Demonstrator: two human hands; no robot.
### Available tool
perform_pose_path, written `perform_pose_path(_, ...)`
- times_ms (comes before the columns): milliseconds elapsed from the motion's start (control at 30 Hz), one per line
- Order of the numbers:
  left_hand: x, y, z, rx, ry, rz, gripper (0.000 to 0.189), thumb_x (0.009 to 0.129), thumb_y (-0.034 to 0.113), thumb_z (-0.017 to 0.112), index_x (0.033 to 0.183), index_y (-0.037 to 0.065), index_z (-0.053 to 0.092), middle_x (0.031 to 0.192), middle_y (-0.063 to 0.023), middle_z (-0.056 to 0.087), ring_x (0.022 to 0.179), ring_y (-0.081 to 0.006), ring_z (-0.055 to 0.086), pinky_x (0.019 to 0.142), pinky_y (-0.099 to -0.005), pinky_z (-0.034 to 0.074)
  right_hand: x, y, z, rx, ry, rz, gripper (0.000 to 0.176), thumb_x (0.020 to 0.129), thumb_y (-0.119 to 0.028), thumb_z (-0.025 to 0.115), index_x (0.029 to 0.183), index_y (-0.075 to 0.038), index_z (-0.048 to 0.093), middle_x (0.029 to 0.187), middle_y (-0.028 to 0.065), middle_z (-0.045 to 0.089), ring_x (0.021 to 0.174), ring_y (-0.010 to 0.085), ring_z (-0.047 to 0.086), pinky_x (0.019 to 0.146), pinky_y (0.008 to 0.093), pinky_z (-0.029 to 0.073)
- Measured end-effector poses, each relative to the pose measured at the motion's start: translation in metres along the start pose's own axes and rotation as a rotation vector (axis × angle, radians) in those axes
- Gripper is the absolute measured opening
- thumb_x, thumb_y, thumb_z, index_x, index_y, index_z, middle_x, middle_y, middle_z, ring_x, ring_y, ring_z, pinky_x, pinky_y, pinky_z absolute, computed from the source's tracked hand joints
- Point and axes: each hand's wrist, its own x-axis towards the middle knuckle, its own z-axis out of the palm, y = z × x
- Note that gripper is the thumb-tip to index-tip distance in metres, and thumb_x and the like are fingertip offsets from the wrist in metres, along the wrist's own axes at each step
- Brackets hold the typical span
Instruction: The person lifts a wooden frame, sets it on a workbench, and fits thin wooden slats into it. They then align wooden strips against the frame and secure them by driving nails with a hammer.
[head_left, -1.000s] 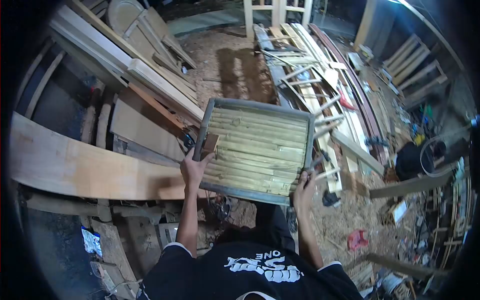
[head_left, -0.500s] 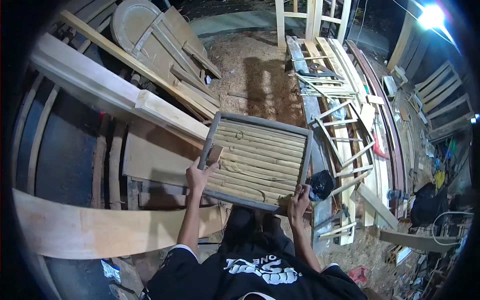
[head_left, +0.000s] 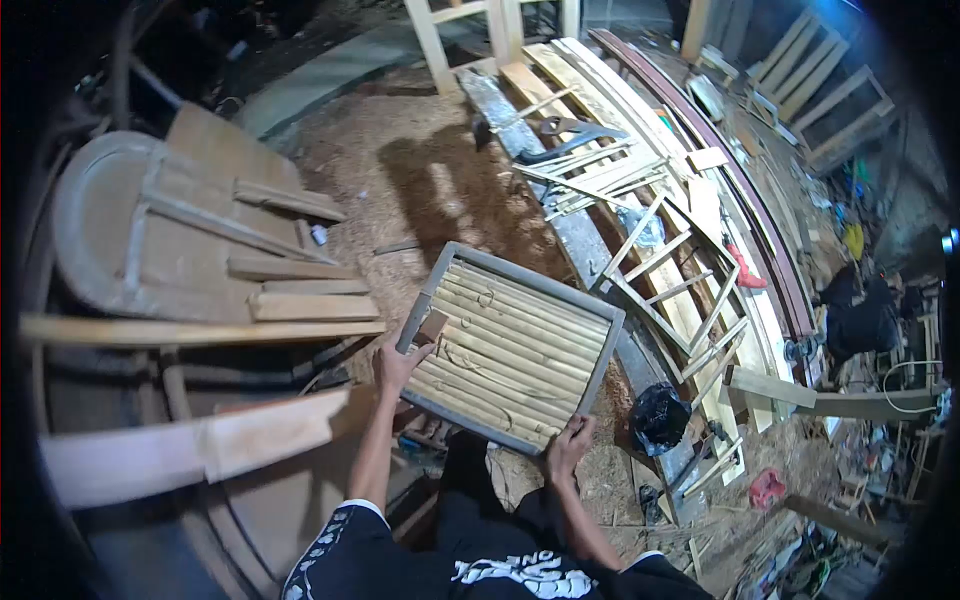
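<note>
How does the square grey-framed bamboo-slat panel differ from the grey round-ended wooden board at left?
The square grey-framed bamboo-slat panel has straight corners; the grey round-ended wooden board has one curved end. The panel is held by left hand and right hand; the board lies unheld. The panel holds pale slats; the board carries battens. Both look grey-edged.

Both bare arms reach up from the bottom edge toward the middle of the frame. The left forearm rises nearly straight, a little left of centre. The left hand tops it just left of centre, back toward the camera, fingers pointing upward and clasped in a grip. The right forearm slants up and leftward from lower right of centre. The right hand sits lower than the left, its fingers curled tightly closed.
</note>
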Motion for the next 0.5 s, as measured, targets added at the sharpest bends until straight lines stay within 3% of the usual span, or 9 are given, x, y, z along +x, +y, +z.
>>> perform_pose_path(100, 0.076, -0.048, 0.047, -0.112, -0.089, 0.012, 0.060, 0.070, 0.037, 0.087, 0.116, 0.003, 0.069, 0.090, -0.0125, 0.074, 0.077, -0.0232, 0.071, 0.071, -0.0350, 0.053, -0.006, -0.002, 0.063, 0.026, 0.039, 0.132, 0.034, 0.106, -0.030, 0.043, 0.098, 0.003, 0.050, 0.080, 0.0220, 0.053, 0.073, 0.0344, 0.051, 0.071, 0.0447, 0.042)
perform_pose_path(167, 0.114, -0.076, 0.078, -0.077, -0.195, 0.038, 0.061, 0.070, 0.038, 0.087, 0.121, 0.011, 0.068, 0.094, -0.0151, 0.073, 0.084, -0.0276, 0.070, 0.073, -0.0362, 0.053, -0.013, 0.012, 0.109, 0.003, 0.099, 0.190, 0.036, 0.106, -0.031, 0.042, 0.098, 0.003, 0.049, 0.082, 0.0214, 0.054, 0.076, 0.0342, 0.053, 0.073, 0.0437, 0.043)
perform_pose_path(300, 0.192, -0.130, 0.150, 0.039, -0.209, 0.107, 0.068, 0.067, 0.047, 0.086, 0.120, 0.008, 0.068, 0.097, -0.0159, 0.073, 0.089, -0.0330, 0.070, 0.077, -0.0392, 0.055, -0.010, 0.069, 0.210, 0.009, 0.186, 0.293, 0.039, 0.105, -0.036, 0.043, 0.104, 0.002, 0.050, 0.086, 0.0220, 0.056, 0.080, 0.0349, 0.055, 0.077, 0.0435, 0.045)
perform_pose_path(333, 0.212, -0.146, 0.168, 0.179, -0.298, 0.022, 0.073, 0.066, 0.050, 0.086, 0.122, 0.009, 0.066, 0.097, -0.0177, 0.072, 0.091, -0.0353, 0.069, 0.078, -0.0416, 0.055, -0.007, 0.079, 0.233, 0.009, 0.183, 0.341, 0.033, 0.105, -0.030, 0.043, 0.105, 0.002, 0.049, 0.088, 0.0205, 0.055, 0.083, 0.0328, 0.053, 0.080, 0.0419, 0.044)
perform_pose_path(367, 0.228, -0.162, 0.190, 0.079, -0.296, 0.068, 0.076, 0.066, 0.051, 0.085, 0.125, 0.007, 0.064, 0.101, -0.0194, 0.071, 0.095, -0.0360, 0.068, 0.081, -0.0417, 0.054, -0.006, 0.090, 0.254, 0.004, 0.177, 0.391, 0.027, 0.104, -0.025, 0.043, 0.106, 0.001, 0.048, 0.091, 0.0190, 0.054, 0.086, 0.0306, 0.052, 0.083, 0.0403, 0.043)
perform_pose_path(400, 0.241, -0.181, 0.210, -0.018, -0.293, 0.108, 0.080, 0.066, 0.051, 0.085, 0.128, 0.006, 0.061, 0.105, -0.0211, 0.070, 0.099, -0.0367, 0.067, 0.083, -0.0418, 0.054, -0.009, 0.116, 0.278, 0.027, 0.142, 0.338, 0.024, 0.103, -0.021, 0.043, 0.109, 0.002, 0.049, 0.093, 0.0204, 0.055, 0.088, 0.0321, 0.052, 0.085, 0.0402, 0.043)
perform_pose_path(433, 0.255, -0.211, 0.243, -0.059, -0.305, 0.103, 0.091, 0.066, 0.051, 0.085, 0.136, 0.002, 0.054, 0.122, -0.0244, 0.063, 0.113, -0.0376, 0.061, 0.094, -0.0407, 0.050, -0.008, 0.130, 0.296, 0.036, 0.037, 0.395, 0.025, 0.103, -0.020, 0.043, 0.112, 0.002, 0.048, 0.097, 0.0223, 0.055, 0.092, 0.0329, 0.053, 0.089, 0.0404, 0.042)
perform_pose_path(467, 0.261, -0.223, 0.257, 0.138, -0.348, 0.125, 0.096, 0.070, 0.050, 0.083, 0.142, 0.000, 0.045, 0.140, -0.0244, 0.050, 0.131, -0.0376, 0.047, 0.107, -0.0422, 0.041, -0.005, 0.147, 0.312, -0.043, 0.012, 0.272, 0.026, 0.103, -0.019, 0.043, 0.115, 0.003, 0.048, 0.100, 0.0244, 0.057, 0.094, 0.0347, 0.055, 0.089, 0.0413, 0.043)
perform_pose_path(500, 0.254, -0.232, 0.275, 0.144, -0.368, 0.093, 0.096, 0.070, 0.050, 0.083, 0.142, 0.000, 0.045, 0.140, -0.0244, 0.050, 0.131, -0.0376, 0.047, 0.107, -0.0422, 0.041, 0.004, 0.173, 0.318, 0.026, -0.235, 0.383, 0.030, 0.104, -0.022, 0.043, 0.118, 0.003, 0.048, 0.104, 0.0276, 0.057, 0.097, 0.0385, 0.057, 0.089, 0.0427, 0.043)
